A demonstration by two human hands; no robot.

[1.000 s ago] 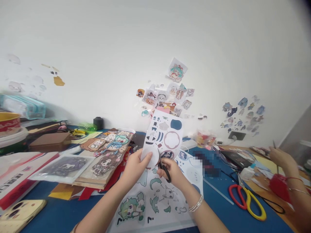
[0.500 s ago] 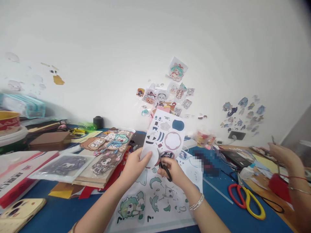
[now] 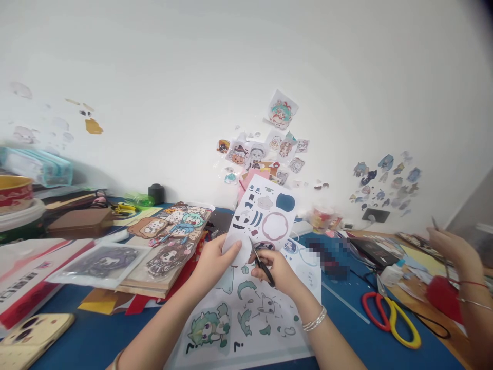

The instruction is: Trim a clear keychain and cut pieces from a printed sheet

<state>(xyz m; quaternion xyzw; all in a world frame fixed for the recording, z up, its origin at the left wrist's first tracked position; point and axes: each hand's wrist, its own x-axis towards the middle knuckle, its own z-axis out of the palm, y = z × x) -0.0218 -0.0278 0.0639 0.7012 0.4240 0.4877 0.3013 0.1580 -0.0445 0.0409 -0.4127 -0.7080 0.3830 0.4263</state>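
Note:
My left hand (image 3: pixel 219 259) pinches the lower left edge of a white printed sheet (image 3: pixel 259 206), thumb on its face. Dark blue shapes and a pinkish ring are printed on the sheet, which is held up at a tilt. In my right hand (image 3: pixel 279 270) are small black-handled scissors (image 3: pixel 264 269), fingers wrapped round the handles. Their blades point up and left, against the sheet's lower part; exactly where they cut is hard to see. Beneath both hands a larger printed sheet (image 3: pixel 265 329) with green cartoon figures lies on the blue table.
Red-and-yellow-handled scissors (image 3: pixel 391 318) lie to the right. Another person's hand (image 3: pixel 456 244) holds a pointed tool at the far right. On the left are a board (image 3: pixel 148 262) with cartoon pieces, a red-and-white box (image 3: pixel 42 272) and tubs. Paper cutouts (image 3: pixel 283 110) are stuck on the wall.
The printed sheet has tilted slightly to the right at its top. My right hand and the scissors have shifted a little to the right; my left hand stays nearly still.

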